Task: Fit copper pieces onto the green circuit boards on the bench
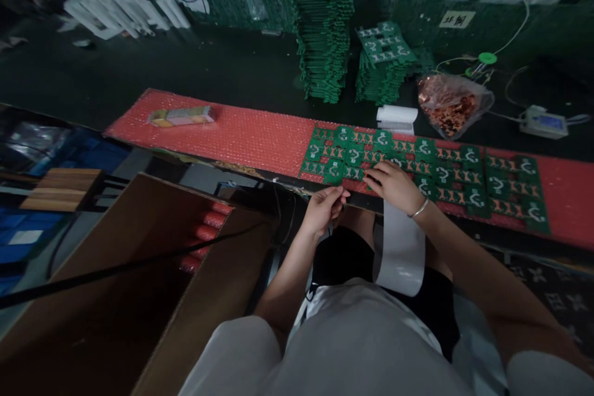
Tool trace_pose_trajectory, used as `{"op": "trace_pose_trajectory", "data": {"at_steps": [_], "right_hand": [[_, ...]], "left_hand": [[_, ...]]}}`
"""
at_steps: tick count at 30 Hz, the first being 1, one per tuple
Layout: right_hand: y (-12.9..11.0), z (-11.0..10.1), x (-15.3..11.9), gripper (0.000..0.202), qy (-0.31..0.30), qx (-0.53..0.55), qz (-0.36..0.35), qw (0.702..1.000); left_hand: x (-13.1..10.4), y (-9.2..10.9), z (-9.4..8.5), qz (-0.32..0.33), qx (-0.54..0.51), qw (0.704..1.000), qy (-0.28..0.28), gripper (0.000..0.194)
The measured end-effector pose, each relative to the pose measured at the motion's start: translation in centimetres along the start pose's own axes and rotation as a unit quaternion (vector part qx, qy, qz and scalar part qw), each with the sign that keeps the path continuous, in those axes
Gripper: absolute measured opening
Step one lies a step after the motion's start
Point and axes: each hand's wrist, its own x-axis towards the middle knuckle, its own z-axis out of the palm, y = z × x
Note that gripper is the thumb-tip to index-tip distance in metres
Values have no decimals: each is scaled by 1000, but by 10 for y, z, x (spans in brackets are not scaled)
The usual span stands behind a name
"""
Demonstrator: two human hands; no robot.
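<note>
Green circuit boards (459, 176) lie in joined panels on red bubble wrap (250, 130) along the table's front edge. Copper-coloured pieces show on most of them; the panel at the left end looks partly without. My right hand (394, 187), with a bracelet at the wrist, is over the boards, its fingertips bent together at a board left of the middle. Whatever they pinch is too small to name. Just off the table's edge, my left hand (323, 209) is closed, thumb against fingers, around something I cannot make out. A pale strip (403, 253) hangs below my right hand onto my lap.
Behind stand a tall stack of green boards (323, 31) and a shorter one (383, 68). A bag of copper pieces (450, 102), a white roll (396, 115) and a small device (542, 122) sit rightward. At lower left is an open cardboard box (218, 284) with red wrapped rolls.
</note>
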Motion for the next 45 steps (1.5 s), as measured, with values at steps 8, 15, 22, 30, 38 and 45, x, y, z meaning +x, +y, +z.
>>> {"op": "trace_pose_trajectory", "data": {"at_steps": [8,15,22,30,38,45], "right_hand": [[0,-2,3,28,-42,-59,-16,997],[-14,-11,-1,26,-47,-51,-4,998],[-49,-35,-3,17,66,117,5,991],[-71,-34,0,15,18,69,-65,995],[-68,-26,-18,14,121,-58,-23,991],[-59,-27,-18,18,47,51,-71,995]], "left_hand": [[0,1,3,-2,-1,1000,5,45],[3,2,2,7,-72,997,17,41],[6,11,9,-55,-211,976,-5,40],[4,11,16,-61,-197,977,-49,45],[-11,-19,29,-54,-159,986,5,33],[-5,-28,21,-1,-46,999,-12,43]]}}
